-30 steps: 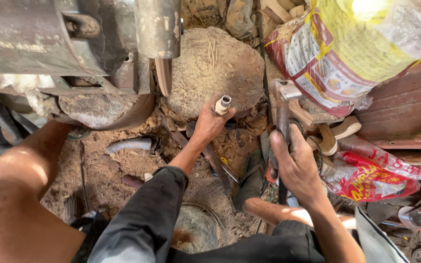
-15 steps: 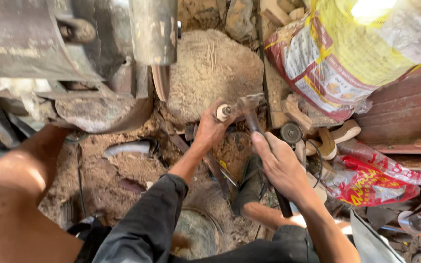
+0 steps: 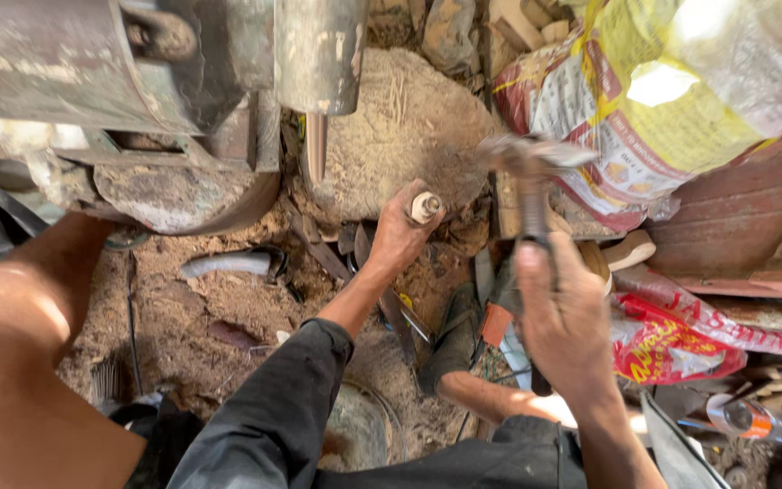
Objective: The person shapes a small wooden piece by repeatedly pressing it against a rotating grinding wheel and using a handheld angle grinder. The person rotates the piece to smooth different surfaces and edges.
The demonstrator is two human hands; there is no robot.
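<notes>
Head view, looking down at a sawdust-covered floor (image 3: 219, 308).

Left hand (image 3: 400, 237): closed around a short wooden peg (image 3: 424, 207), held upright, its pale round end showing above the fist. The fist sits at the lower edge of a large sawdust-caked stone block (image 3: 405, 127), the landmark for this entry.

Right hand (image 3: 561, 312): gripping the handle of a hammer (image 3: 529, 167). The hammer head is raised, blurred, to the right of the block and apart from the peg; no contact at this moment.

Left of the block: a rusted metal machine (image 3: 92, 81) with a grey cylinder (image 3: 320, 54). Right of the block: 1 printed yellow-and-white sack (image 3: 644, 109), with a red bag (image 3: 672, 349) below it.

Judgement on progress: peg positioned and steadied; striking appears to be in hand. How deep the peg is seated cannot be told, since the fist hides its lower end.
</notes>
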